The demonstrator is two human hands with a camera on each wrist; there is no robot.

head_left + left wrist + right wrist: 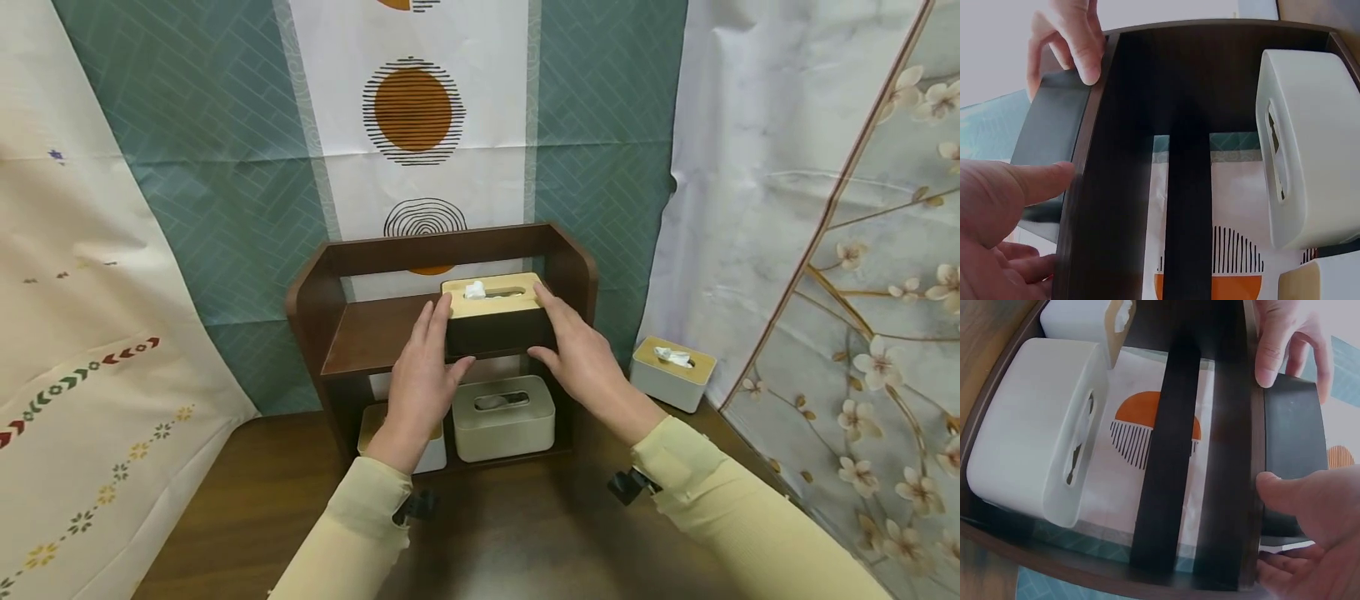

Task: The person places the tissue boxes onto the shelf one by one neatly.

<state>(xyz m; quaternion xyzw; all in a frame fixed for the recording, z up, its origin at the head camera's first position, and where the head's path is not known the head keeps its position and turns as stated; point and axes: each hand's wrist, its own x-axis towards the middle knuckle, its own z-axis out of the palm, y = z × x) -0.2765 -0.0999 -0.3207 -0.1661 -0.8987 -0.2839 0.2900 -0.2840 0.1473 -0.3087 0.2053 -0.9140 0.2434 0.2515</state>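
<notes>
At the right end of the upper shelf (378,329), by its front edge, a black tissue box (497,333) is gripped from both ends. Its left end is held by the left hand (423,379), the thumb spread from the fingers and laid against the front; its right end is held likewise by the right hand (588,362). Below, a grey-green tissue box (504,433) is housed; near the table's (525,533) right edge, a wood-topped tissue box (667,385) is placed.

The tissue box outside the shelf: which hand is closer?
Right. The right hand holds the right end of the black box, left of the outside tissue box; the left hand is farther left, at the other end.
</notes>
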